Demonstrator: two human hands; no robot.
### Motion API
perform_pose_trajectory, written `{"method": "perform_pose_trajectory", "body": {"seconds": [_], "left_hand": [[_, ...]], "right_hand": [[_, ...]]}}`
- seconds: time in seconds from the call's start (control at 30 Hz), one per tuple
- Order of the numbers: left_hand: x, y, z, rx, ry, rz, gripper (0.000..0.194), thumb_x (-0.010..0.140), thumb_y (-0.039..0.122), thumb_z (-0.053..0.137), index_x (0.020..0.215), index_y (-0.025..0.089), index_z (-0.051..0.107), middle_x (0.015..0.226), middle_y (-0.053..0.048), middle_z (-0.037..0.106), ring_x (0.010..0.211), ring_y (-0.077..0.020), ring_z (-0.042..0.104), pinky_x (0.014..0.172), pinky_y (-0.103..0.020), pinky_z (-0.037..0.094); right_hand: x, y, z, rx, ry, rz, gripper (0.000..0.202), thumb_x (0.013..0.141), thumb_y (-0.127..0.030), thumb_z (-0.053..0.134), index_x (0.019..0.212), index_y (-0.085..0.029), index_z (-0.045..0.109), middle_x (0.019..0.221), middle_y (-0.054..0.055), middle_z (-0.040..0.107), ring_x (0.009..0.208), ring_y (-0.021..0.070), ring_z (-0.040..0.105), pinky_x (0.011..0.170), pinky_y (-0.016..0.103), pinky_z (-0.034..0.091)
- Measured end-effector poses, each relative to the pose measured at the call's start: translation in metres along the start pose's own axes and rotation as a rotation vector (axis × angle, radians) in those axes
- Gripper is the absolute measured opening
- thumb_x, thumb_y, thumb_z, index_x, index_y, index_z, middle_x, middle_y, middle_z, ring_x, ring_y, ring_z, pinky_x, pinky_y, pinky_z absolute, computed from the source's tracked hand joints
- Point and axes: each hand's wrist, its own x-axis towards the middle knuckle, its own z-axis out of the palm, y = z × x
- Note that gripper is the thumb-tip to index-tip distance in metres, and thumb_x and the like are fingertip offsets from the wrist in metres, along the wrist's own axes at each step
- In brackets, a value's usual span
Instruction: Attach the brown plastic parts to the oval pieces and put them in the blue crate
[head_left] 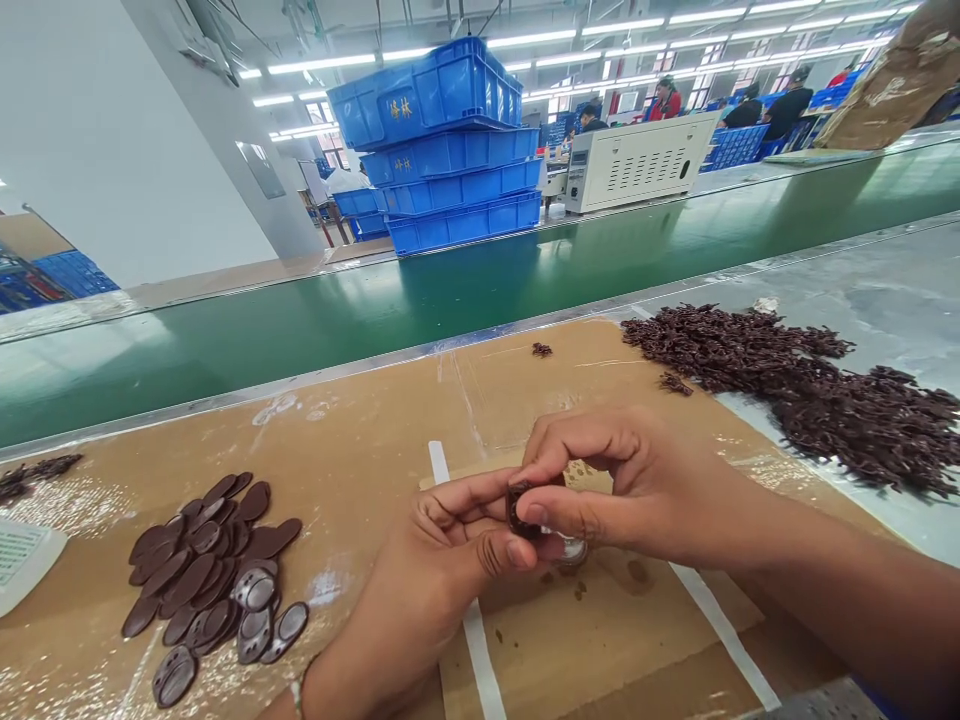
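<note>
Left hand (pixel 442 560) and right hand (pixel 637 490) pinch small dark brown piece (pixel 519 508). Damp fingertips could let it slip.

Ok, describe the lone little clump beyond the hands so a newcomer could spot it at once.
Find the green conveyor belt, then the brown sheet in front. Close to that sheet's far edge, beyond the right hand, lies a tiny dark-brown clump, set apart from the big heap to its right.
</note>
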Motion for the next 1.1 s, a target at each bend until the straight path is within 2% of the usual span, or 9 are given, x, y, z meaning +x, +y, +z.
{"method": "perform_pose_trajectory", "body": {"seconds": [0.17, 0.4, 0.67, 0.77, 1.1], "left_hand": [[-0.0002, 0.0002, 0.0008, 0.003, 0.024, -0.010, 0.035, 0.071, 0.022, 0.088, 0.105, 0.024, 0.080, 0.091, -0.003, 0.078, 0.080, -0.0136, 0.071, 0.081, -0.023, 0.055], [-0.0021, 0.0017, 0.0012, -0.034, 0.060, -0.046, 0.037, 0.067, 0.022, 0.091, 0.102, 0.020, 0.080, 0.102, -0.007, 0.079, 0.078, -0.0128, 0.072, 0.077, -0.022, 0.056], [-0.0031, -0.0001, 0.0005, -0.015, 0.083, -0.054, 0.042, 0.064, 0.024, 0.093, 0.103, 0.018, 0.079, 0.089, -0.005, 0.079, 0.073, -0.0124, 0.071, 0.075, -0.022, 0.055], [-0.0029, -0.0002, -0.0002, -0.024, 0.081, -0.059, 0.043, 0.064, 0.025, 0.093, 0.104, 0.017, 0.078, 0.089, -0.006, 0.079, 0.073, -0.0137, 0.072, 0.075, -0.023, 0.055], [-0.0036, 0.0016, 0.0012, -0.010, 0.056, -0.060, 0.038, 0.067, 0.025, 0.091, 0.103, 0.020, 0.079, 0.090, -0.004, 0.079, 0.073, -0.0117, 0.071, 0.076, -0.023, 0.055]], "right_hand": [[0.0003, -0.0023, 0.0010, 0.018, 0.008, 0.035, 0.017, 0.085, -0.033, 0.072, 0.078, -0.017, 0.072, 0.072, 0.001, 0.070, 0.065, 0.0123, 0.061, 0.059, 0.024, 0.046], [0.0009, -0.0008, 0.0019, 0.084, -0.013, 0.072, 0.015, 0.085, -0.030, 0.072, 0.077, -0.017, 0.071, 0.072, 0.002, 0.071, 0.065, 0.0121, 0.063, 0.056, 0.022, 0.047], [0.0005, 0.0022, 0.0017, 0.159, -0.054, 0.085, 0.019, 0.086, -0.034, 0.074, 0.079, -0.017, 0.070, 0.071, 0.002, 0.073, 0.063, 0.0118, 0.065, 0.055, 0.021, 0.049], [0.0008, 0.0019, 0.0023, 0.153, -0.029, 0.100, 0.020, 0.082, -0.035, 0.078, 0.078, -0.016, 0.071, 0.072, 0.002, 0.073, 0.065, 0.0125, 0.065, 0.055, 0.021, 0.049], [0.0015, 0.0032, 0.0029, 0.181, -0.036, 0.111, 0.019, 0.082, -0.033, 0.077, 0.079, -0.016, 0.070, 0.071, 0.002, 0.073, 0.064, 0.0131, 0.066, 0.054, 0.022, 0.050]]}}
